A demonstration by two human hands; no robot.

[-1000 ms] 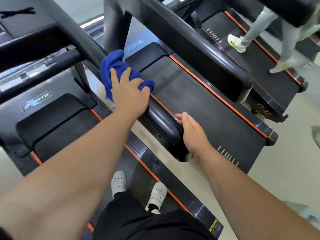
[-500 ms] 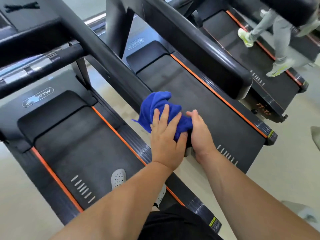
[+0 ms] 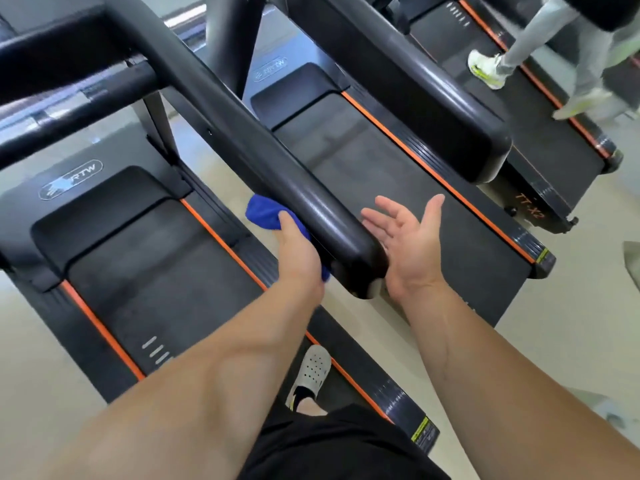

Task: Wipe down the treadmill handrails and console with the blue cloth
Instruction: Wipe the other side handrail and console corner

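Observation:
A thick black handrail [image 3: 277, 161] runs from the upper left down to its rounded end near the middle of the view. My left hand [image 3: 296, 251] holds the blue cloth [image 3: 265, 213] against the rail's left underside, just short of the end; the rail hides part of the cloth. My right hand [image 3: 407, 240] is off the rail on its right side, palm up with the fingers spread and nothing in it. The console is out of view at the top left.
Below lies the treadmill belt [image 3: 162, 282] with orange side stripes, and my white shoe [image 3: 310, 374] is on its edge. A second treadmill handrail [image 3: 433, 95] runs parallel on the right. Another person's legs [image 3: 540, 46] walk on a far treadmill at the top right.
My left hand has taken the cloth from on top of the rail's end round to its left underside. My right hand has let go of the rail end and turned palm up.

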